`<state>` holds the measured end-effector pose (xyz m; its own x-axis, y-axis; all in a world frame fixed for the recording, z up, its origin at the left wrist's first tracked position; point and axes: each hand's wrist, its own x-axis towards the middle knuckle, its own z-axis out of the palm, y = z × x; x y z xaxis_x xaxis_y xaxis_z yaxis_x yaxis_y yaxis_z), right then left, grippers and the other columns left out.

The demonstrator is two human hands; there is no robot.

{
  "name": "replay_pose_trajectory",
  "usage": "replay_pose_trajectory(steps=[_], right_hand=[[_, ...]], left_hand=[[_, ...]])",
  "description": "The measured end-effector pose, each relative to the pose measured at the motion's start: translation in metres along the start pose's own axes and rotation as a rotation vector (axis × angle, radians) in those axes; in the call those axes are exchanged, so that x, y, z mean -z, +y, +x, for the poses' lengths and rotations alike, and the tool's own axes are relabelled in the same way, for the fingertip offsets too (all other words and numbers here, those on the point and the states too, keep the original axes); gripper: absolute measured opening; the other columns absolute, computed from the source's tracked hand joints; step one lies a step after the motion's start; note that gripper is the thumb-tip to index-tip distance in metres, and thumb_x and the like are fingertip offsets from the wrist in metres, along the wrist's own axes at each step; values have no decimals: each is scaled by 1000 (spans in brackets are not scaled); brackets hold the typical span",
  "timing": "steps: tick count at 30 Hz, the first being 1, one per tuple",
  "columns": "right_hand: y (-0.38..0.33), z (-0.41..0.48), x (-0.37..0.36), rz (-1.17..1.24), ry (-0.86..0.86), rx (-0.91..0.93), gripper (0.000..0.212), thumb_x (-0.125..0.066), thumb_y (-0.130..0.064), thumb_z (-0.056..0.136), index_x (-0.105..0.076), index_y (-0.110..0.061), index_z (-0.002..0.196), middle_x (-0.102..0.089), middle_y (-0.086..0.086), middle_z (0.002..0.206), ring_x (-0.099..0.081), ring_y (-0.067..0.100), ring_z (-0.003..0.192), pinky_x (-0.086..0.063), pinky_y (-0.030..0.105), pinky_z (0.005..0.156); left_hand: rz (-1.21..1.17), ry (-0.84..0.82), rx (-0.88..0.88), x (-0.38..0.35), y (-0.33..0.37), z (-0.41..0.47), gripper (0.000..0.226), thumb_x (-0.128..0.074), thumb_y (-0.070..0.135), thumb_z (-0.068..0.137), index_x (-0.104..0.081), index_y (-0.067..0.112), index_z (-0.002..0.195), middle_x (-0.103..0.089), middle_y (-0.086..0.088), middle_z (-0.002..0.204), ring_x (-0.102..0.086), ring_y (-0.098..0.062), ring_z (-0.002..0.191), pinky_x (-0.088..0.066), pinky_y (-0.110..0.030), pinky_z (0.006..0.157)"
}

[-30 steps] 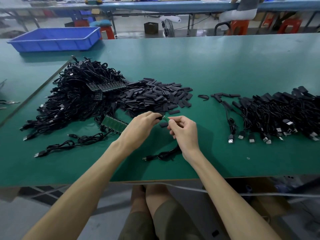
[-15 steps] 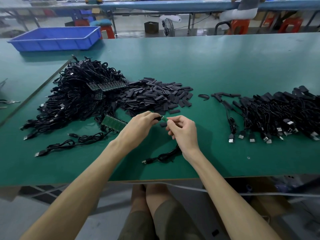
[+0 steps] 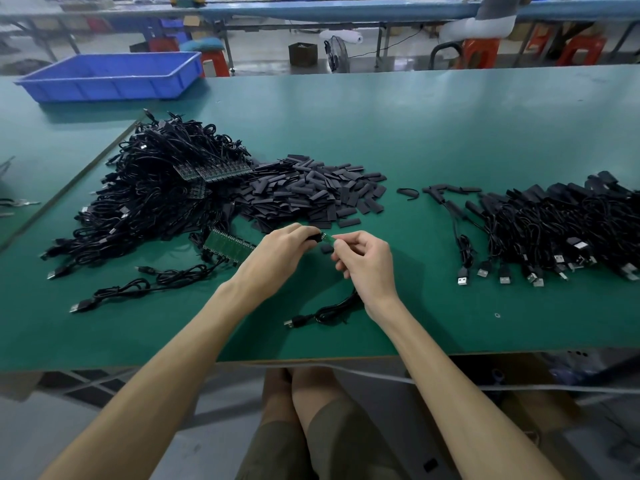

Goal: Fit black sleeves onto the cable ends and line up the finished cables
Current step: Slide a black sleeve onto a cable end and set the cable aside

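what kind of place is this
Probably a small electronics assembly workshop: a long green workbench, a heap of black USB cables, a pile of cut black sleeves and a blue plastic bin.

Blue bin [image 3: 104,89] far left, small fan [image 3: 337,53] beyond; orange stools [image 3: 479,51] — background

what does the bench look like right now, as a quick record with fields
left hand: pinches a black sleeve
right hand: pinches the green board at a cable end, facing the sleeve
cable: trails under the right hand onto the table
loose sleeves: heap behind the hands
cable pile: tangled, left
sleeved cables: right, plugs toward the person
blue tray: far left
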<state>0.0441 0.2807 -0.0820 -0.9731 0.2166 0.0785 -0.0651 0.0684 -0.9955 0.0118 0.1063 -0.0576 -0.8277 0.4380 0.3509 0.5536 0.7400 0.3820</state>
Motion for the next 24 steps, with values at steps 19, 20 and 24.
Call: replay_pose_trajectory(steps=[19, 20, 24], right_hand=[[-3, -3, 3, -23, -79, 6, 12, -66, -10, 94, -77, -15, 93, -72, -1, 66, -62, 7, 58, -47, 20, 52], [-3, -2, 3, -23, -78, 7, 12, -66, -10, 94, -77, -16, 93, -72, -1, 66, -62, 7, 58, -47, 20, 53], [-3, -2, 3, -27, -91, 10, 12, -65, -11, 95, -76, -17, 94, -73, -1, 68, -63, 7, 60, -48, 20, 54]], left_hand=[[31, -80, -139, 14, -8, -4, 24, -58, 6, 101, -68, 4, 123, -70, -9, 117, -64, -23, 109, -54, -42, 95], [36, -88, -148, 15, -8, -4, 24, -58, 5, 101, -68, 3, 123, -70, -9, 117, -64, -23, 109, -54, -42, 94], [51, -101, -166, 19, -8, -5, 25, -59, 5, 101, -67, 3, 124, -70, -10, 117, -64, -24, 108, -53, -39, 94]])
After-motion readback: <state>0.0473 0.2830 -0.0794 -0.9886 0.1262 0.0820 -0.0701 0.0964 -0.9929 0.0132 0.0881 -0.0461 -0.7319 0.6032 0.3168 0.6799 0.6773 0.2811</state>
